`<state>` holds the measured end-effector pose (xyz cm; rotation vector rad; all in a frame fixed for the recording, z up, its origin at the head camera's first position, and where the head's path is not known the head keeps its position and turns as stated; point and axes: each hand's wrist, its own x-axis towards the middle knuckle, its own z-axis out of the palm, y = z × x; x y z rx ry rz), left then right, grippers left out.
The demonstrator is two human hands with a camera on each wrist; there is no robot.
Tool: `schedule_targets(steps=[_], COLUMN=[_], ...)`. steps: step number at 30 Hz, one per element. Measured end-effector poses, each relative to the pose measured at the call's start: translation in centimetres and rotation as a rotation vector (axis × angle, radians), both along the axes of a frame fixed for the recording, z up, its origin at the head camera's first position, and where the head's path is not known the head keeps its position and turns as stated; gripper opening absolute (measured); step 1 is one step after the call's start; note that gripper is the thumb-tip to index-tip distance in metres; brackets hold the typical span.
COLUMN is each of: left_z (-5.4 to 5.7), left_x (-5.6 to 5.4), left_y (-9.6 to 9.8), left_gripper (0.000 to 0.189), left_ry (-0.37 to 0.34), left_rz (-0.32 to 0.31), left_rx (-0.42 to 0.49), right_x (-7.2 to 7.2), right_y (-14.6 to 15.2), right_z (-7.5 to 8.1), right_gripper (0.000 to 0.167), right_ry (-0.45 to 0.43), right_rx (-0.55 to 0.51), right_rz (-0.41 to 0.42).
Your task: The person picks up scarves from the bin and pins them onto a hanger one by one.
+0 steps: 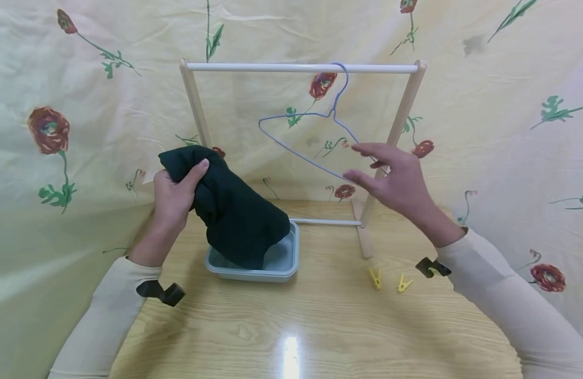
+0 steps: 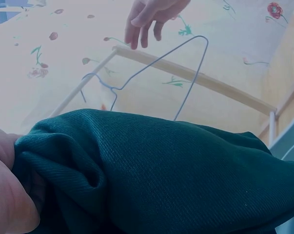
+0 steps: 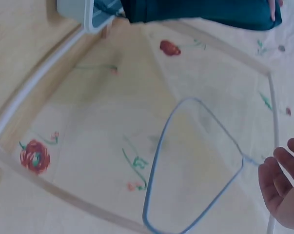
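My left hand grips a dark green cloth by its upper end, the thumb pressed over the fold. The cloth droops from the fist, and its lower part hangs into a light blue basin. A blue wire hanger hangs by its hook from the white rail of a small rack. My right hand holds nothing; its fingers are spread and slightly bent, overlapping the hanger's right end in the head view. In the right wrist view that hand is near the hanger's neck, with a gap between them.
The rack has a white top rail, wooden side posts and a lower white bar. Two yellow clothespins lie on the wooden table at the right. Flower-printed fabric covers the back and sides.
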<state>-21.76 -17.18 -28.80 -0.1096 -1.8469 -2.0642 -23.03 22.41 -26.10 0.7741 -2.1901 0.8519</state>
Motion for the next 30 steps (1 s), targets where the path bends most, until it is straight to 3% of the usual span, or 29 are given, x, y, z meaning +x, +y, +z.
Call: schedule_targets(steps=[4,9,18,30], left_z=[0.1,0.1,-0.1,0.2], left_x=[-0.1,-0.1,-0.3,-0.3], left_y=[0.0,0.2,0.5,0.5], left_gripper=[0.029,0.028,0.033,0.039], left_ry=[0.024,0.016,0.017,-0.001], left_rz=[-0.024,-0.017,-0.046,-0.012], left_rx=[0.039,0.046,0.05,0.001], right_x=[-0.9,-1.7,-3.1,-3.9], right_y=[0.8,1.4,2.2,1.9], right_z=[0.6,0.9,0.8,0.4], right_gripper=[0.048,0.049,0.054,0.033], right_ry=[-0.064,-0.232,-0.408,-0.406], right_rx=[-0.04,-0.083,-0.118,-0.051], right_rz=[-0.084,-0.177,-0.193,-0.22])
